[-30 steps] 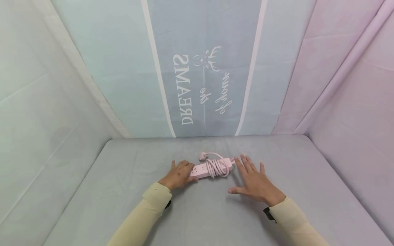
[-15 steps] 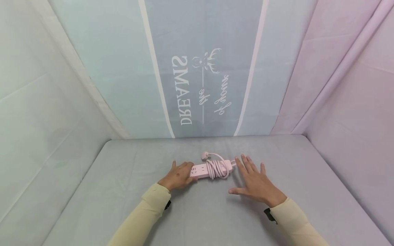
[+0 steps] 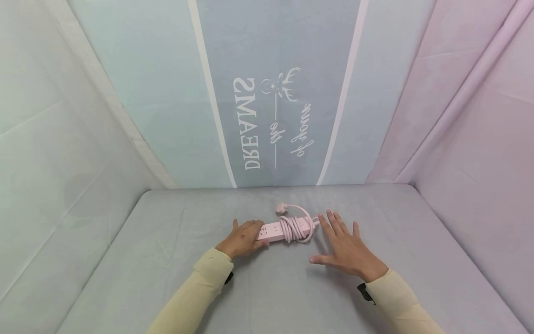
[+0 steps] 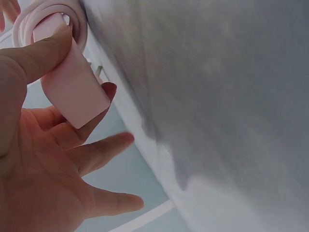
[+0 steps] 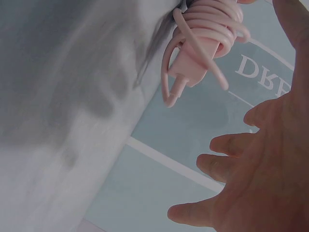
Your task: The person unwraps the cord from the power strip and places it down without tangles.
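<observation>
A pink power strip (image 3: 273, 230) has its pink cord (image 3: 292, 229) wound in several turns around its right half. The plug (image 3: 281, 208) sticks out on a loose length of cord behind the strip. My left hand (image 3: 243, 237) grips the strip's left end; in the left wrist view the thumb and index finger pinch that end (image 4: 75, 94), while other fingers stand spread. Beside the strip's right end, my right hand (image 3: 346, 246) has its fingers straight and spread. The right wrist view has a gap between this hand (image 5: 260, 179) and the wound cord (image 5: 212, 21).
A grey cloth-covered surface (image 3: 267, 287) lies under both hands. Behind it rises a blue fabric wall (image 3: 267, 46) with mirrored white lettering. Pale fabric walls stand at the left (image 3: 62, 162) and right (image 3: 479, 153).
The plug and its loose cord have shifted a little to the right and away from me. My left hand keeps its grip, and the right hand stays nearly still.
</observation>
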